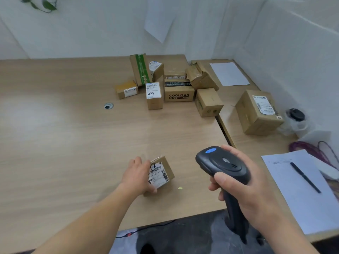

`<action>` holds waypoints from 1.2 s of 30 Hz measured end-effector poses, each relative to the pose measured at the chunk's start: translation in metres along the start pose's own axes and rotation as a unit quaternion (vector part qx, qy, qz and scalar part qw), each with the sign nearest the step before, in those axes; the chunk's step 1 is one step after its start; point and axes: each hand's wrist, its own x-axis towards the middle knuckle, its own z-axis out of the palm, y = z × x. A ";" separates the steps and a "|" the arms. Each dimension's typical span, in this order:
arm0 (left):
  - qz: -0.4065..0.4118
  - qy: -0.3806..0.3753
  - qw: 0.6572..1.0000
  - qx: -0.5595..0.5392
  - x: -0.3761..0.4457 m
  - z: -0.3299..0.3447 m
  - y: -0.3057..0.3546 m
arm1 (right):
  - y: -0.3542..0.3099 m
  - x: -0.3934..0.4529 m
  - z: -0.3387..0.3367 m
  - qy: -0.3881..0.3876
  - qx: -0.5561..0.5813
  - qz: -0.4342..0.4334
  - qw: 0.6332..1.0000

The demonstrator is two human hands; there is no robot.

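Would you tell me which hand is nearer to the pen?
Right. The right hand, gripping the scanner, is just left of the pen; the left hand is farther left, holding the small box.

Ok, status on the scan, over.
Left grip holds small box on desk, label up. Right grip holds scanner. Nothing between scanner and label.

Soft even light (edges warped)

Left forearm was bare and stretched forward. Left hand (138,174) lay palm down, fingers and thumb clasping a small carton (166,171). Right hand (245,182) sat nearer the body, fingers wrapped round a barcode scanner (222,163), thumb across its neck.
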 end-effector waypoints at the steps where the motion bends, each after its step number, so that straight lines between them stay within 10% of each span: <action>1: -0.005 0.006 1.000 0.002 -0.003 0.000 0.002 | 0.001 -0.002 -0.002 0.000 -0.002 -0.003 1.000; 18: -0.031 -0.012 0.999 -0.007 -0.062 0.016 0.029 | 0.020 -0.048 -0.049 -0.048 0.032 0.007 0.998; 36: -0.057 -0.058 0.963 -0.257 -0.095 -0.060 -0.014 | 0.022 -0.089 -0.009 -0.082 0.024 -0.019 0.996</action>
